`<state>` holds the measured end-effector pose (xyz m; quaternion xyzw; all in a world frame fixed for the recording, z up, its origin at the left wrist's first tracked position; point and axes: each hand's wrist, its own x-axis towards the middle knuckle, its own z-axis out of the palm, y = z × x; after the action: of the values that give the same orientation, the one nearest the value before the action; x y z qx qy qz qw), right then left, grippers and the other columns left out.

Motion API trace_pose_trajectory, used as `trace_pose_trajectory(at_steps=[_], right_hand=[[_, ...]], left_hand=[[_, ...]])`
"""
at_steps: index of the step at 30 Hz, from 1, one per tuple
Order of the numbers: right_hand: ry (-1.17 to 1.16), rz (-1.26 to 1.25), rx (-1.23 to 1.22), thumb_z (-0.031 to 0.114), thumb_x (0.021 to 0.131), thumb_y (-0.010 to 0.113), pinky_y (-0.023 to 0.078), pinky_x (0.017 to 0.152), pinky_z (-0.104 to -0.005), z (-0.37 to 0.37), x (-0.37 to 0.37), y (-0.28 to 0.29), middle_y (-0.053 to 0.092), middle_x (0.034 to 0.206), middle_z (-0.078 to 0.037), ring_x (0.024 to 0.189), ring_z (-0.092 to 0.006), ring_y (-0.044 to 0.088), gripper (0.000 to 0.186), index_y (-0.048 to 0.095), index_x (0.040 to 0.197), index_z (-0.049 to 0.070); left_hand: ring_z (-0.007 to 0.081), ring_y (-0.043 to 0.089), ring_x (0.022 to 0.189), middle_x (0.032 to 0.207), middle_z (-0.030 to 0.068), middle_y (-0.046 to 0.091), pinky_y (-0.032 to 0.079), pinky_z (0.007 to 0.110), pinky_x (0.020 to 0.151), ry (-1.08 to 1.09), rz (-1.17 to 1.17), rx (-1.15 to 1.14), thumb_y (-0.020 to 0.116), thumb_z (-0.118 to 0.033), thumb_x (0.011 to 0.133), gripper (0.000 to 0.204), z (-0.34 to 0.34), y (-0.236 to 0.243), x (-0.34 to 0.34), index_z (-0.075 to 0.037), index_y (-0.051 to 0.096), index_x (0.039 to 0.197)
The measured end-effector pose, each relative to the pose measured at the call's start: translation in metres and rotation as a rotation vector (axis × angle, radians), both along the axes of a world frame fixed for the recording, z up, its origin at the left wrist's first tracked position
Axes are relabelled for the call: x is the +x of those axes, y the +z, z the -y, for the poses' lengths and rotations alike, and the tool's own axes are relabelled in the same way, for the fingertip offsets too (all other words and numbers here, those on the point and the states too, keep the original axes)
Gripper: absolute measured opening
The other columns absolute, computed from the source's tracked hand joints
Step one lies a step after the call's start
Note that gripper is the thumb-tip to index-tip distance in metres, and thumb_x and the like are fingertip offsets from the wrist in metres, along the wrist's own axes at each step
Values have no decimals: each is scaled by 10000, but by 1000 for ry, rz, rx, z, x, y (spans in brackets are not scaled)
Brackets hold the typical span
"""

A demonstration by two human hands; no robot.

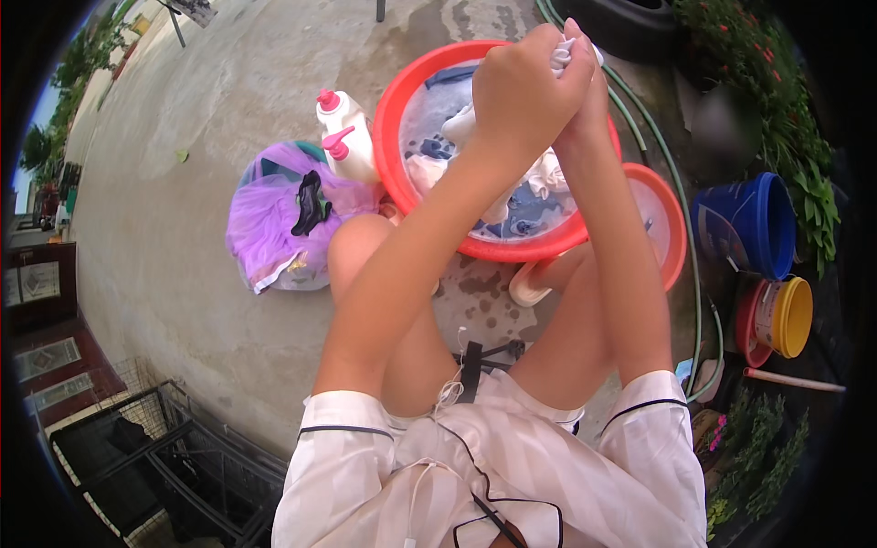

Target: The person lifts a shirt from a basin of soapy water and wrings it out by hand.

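Observation:
Both my hands are raised together over the far side of a large red basin [391, 169]. My left hand [525, 87] is closed around a bunched white cloth [561, 58], part of which shows between the fingers. Pressed against it, my right hand [585, 100] is closed on the same cloth. Soapy water and wet clothes fill the basin: white garments [548, 173] and blue fabric [523, 210]. My forearms hide part of the basin, and the hands cover most of the held cloth.
Left of the basin stand white bottles [349, 128] with pink tops and purple tulle [274, 201] with a black item. A smaller red basin [674, 215], a green hose [681, 183], a blue bucket [747, 224] and a yellow bucket [787, 315] are at right.

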<state>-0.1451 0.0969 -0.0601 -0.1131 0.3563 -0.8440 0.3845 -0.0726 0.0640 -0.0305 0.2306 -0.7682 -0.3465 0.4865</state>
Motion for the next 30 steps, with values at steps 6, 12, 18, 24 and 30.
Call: trace_pose_trajectory(at_steps=[6, 12, 18, 24, 30], right_hand=[[-92, -183, 27, 244, 855, 610, 408, 531, -205, 7, 51, 29, 571, 689, 18, 596, -50, 522, 204, 577, 762, 66], [-167, -76, 88, 266, 865, 591, 425, 515, -238, 11, 38, 31, 587, 715, 2, 587, -63, 536, 219, 572, 790, 61], [-32, -90, 57, 346, 882, 543, 470, 556, -254, 9, -3, -14, 578, 725, -24, 630, -130, 584, 292, 573, 875, 55], [-70, -43, 74, 309, 872, 564, 439, 567, -243, 6, 32, 17, 586, 726, -5, 644, -91, 563, 254, 596, 880, 57], [-97, -88, 115, 269, 839, 602, 438, 592, -231, 9, 55, 20, 608, 755, -4, 660, -66, 564, 205, 602, 826, 65]], left_hand=[[145, 476, 483, 510, 78, 522, 390, 306, 496, 121, -62, 260, 589, -275, 786, 346, 67, -5, 12, 19, 519, 616], [119, 447, 485, 501, 64, 490, 371, 294, 484, 68, -35, 393, 572, -247, 794, 334, 31, 6, 7, 26, 500, 615], [183, 461, 463, 520, 142, 502, 389, 322, 479, -94, -27, 67, 578, -259, 799, 321, -6, 1, 5, 23, 523, 656], [196, 498, 474, 543, 149, 528, 398, 332, 483, -14, -45, 91, 574, -228, 800, 285, 27, 2, 8, 26, 547, 674], [195, 534, 520, 594, 144, 587, 406, 359, 504, 28, -163, 233, 550, -91, 800, 188, 54, -11, 12, 58, 564, 687]])
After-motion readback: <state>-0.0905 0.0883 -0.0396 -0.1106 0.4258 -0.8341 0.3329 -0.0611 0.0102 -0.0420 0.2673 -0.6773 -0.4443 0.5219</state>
